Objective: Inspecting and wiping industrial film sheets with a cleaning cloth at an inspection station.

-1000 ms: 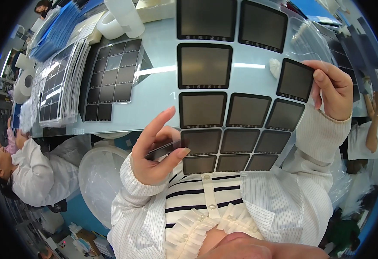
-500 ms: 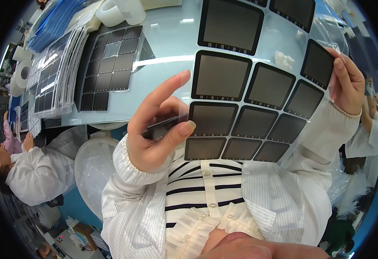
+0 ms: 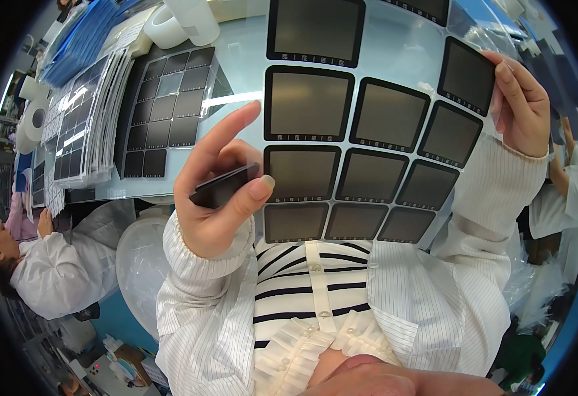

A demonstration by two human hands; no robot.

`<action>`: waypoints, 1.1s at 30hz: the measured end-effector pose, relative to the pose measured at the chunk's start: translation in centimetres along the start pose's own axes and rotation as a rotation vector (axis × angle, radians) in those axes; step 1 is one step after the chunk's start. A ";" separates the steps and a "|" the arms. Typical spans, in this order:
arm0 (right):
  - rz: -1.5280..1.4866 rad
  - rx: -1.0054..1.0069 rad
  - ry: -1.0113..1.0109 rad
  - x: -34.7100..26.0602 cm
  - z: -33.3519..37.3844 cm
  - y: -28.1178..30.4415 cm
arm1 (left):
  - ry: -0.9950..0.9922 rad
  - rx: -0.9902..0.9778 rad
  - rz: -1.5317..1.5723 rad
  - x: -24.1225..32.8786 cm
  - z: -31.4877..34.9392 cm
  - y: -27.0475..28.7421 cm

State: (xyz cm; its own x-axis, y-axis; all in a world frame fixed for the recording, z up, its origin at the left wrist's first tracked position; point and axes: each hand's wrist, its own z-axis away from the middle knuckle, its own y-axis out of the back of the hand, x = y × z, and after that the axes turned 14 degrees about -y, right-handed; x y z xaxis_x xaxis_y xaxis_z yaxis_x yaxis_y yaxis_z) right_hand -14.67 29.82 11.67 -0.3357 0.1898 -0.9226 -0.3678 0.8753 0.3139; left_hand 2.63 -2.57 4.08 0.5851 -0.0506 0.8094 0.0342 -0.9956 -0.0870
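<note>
1. Leftward since half a second ago, we have shifted our panelled sheet [image 3: 378, 119], left grip [image 3: 210, 162] included.
2. Our left grip clasps a dark flat piece [image 3: 226, 187], its thumb at the sheet's left edge.
3. Our right grip [image 3: 525, 102] pinches the sheet's right edge.
4. We hold the sheet raised over the bench's [image 3: 243, 59] near edge.
5. Left of it, we see a sheet stack [image 3: 81, 132] near that edge.
</note>
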 end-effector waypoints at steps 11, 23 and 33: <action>0.018 -0.046 0.025 0.9 -0.8 1.1 | -0.032 0.072 0.000 0.5 0.2 -0.3; -0.018 0.122 -0.134 -2.5 -0.4 -3.5 | -0.135 0.171 -0.007 -0.1 0.8 0.0; 0.012 -0.126 -0.010 -2.7 -1.8 -1.4 | -0.120 0.260 -0.087 -0.2 1.5 0.0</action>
State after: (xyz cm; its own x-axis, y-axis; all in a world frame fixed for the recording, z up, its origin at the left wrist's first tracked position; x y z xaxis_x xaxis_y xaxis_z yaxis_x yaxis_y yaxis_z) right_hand -14.86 27.29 14.14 -0.3326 0.2051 -0.9205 -0.4699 0.8102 0.3503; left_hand 3.72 -2.49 3.09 0.6617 0.0589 0.7475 0.2858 -0.9415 -0.1789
